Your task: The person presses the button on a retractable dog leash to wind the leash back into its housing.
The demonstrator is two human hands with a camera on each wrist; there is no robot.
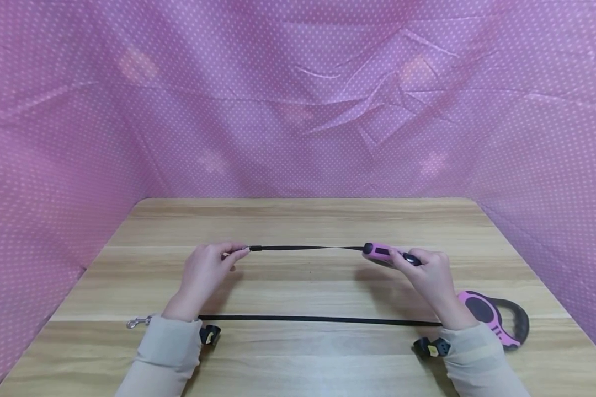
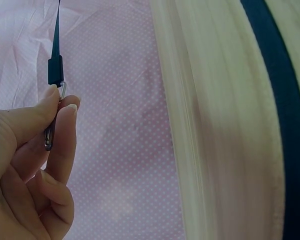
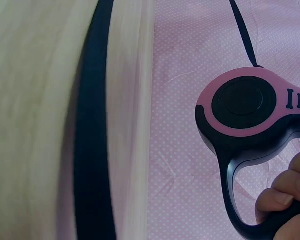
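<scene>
My right hand grips the handle of a pink and black retractable dog leash, fingers curled through its loop in the right wrist view. From its casing a dark strap runs nearly straight leftward above the table. At the strap's far end, my left hand pinches the metal clip between thumb and fingers, just past a black sleeve. Below, a second pink retractable leash lies on the table behind the right forearm. Its black strap stretches left beneath both wrists to a silver clip.
The wooden table has rounded far corners. Pink dotted cloth hangs behind it and along both sides. Small black wrist cameras sit at the left cuff and right cuff, close to the lower strap.
</scene>
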